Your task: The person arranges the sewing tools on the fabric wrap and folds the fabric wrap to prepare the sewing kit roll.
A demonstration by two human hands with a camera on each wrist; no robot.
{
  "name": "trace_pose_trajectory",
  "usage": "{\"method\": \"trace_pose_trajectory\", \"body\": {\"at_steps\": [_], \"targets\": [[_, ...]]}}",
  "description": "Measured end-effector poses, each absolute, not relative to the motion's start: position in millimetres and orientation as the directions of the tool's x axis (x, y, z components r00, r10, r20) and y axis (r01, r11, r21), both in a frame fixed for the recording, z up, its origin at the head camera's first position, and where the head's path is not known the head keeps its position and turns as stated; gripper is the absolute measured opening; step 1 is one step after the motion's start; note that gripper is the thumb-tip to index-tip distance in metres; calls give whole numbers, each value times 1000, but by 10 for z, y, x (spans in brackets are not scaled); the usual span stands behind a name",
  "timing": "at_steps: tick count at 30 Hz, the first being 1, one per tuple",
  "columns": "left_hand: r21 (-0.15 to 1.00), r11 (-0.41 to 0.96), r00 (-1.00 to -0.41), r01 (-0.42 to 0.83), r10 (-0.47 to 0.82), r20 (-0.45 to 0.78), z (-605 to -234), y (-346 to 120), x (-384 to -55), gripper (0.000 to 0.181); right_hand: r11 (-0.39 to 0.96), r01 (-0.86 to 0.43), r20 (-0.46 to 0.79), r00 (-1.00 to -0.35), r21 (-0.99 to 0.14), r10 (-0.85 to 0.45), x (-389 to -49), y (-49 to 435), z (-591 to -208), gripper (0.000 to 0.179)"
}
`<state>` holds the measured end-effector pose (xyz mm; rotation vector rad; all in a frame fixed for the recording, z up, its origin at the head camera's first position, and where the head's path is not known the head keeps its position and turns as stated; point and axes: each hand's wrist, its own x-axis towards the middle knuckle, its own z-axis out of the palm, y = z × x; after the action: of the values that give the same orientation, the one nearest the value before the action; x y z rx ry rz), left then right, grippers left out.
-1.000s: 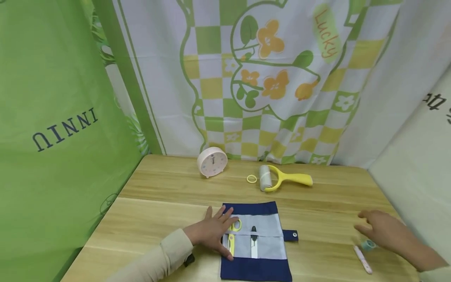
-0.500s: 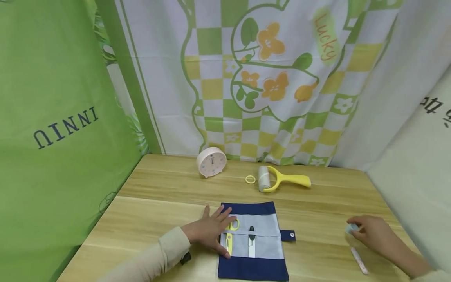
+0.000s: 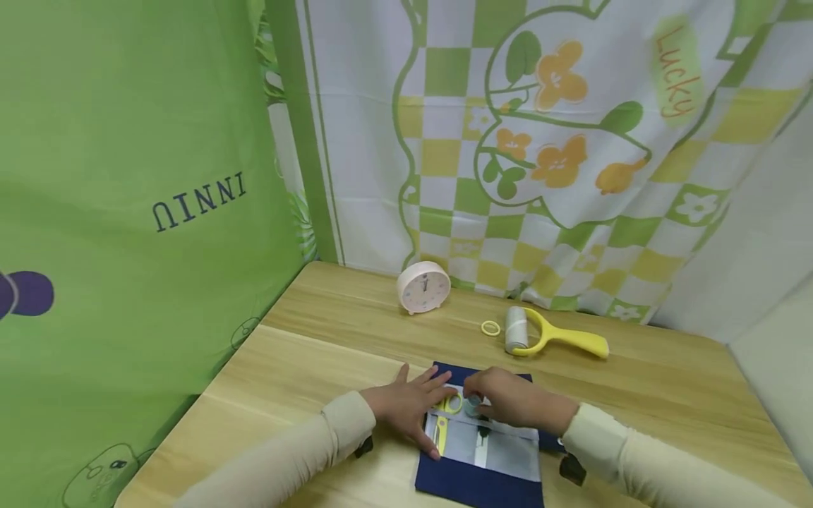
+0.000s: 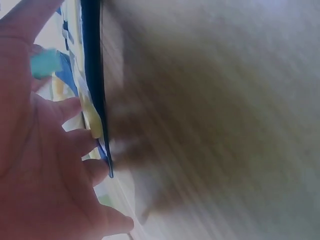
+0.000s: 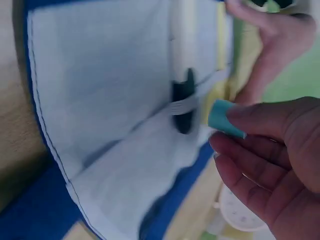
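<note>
My left hand (image 3: 406, 409) rests with spread fingers on the left edge of an unfolded navy and pale-grey fabric tool pouch (image 3: 473, 487). Beside its fingers, yellow scissors (image 3: 441, 432) sit under the pouch's elastic band. A slim tool with a dark handle (image 5: 183, 107) and a white lower part is tucked under the same band. Over the upper part of the pouch, my right hand (image 3: 517, 398) pinches a small teal cylinder (image 5: 224, 118) between thumb and fingers. In the head view that hand partly hides the cylinder and the pouch's top right.
A pink round clock (image 3: 423, 288) stands at the back of the wooden table (image 3: 343, 317). To its right lie a yellow ring (image 3: 490, 328) and a yellow-handled lint roller (image 3: 552, 333). The pouch's snap strap (image 3: 551, 441) sticks out to the right, beneath my right wrist.
My right hand has picked up the teal cylinder from the table's right side and carried it left over the pouch. The left hand stays on the pouch. The head view has turned left.
</note>
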<state>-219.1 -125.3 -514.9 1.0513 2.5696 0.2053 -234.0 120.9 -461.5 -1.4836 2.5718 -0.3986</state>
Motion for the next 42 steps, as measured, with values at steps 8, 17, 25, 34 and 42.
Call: {"method": "trace_pose_trajectory", "body": {"at_steps": [8,17,25,34,42], "targets": [[254,729,-665,635,684,-301,-5124,-1226,-2189,112,453,-843,10,-476,-291,-879,-2404,1162,-4805,18],[222,759,-686,613,650,-327,-5059,-1235,-2117,112,431,-772,-42,-467,-467,-883,-2451,1129,-4813,16],[217,771,-694,599,635,-340,-5097,-1178,-2104,113,489,-614,-118,-543,-619,-831,-2511,1200,-4880,12],[242,762,-680,600,646,-347,-5071,-1120,-2102,113,529,-526,-165,-588,-666,-792,-2517,1206,-4866,7],[230,767,-678,599,639,-363,-5067,-1111,-2111,113,596,-546,-200,-616,-589,-762,-2534,1183,-4766,13]]}}
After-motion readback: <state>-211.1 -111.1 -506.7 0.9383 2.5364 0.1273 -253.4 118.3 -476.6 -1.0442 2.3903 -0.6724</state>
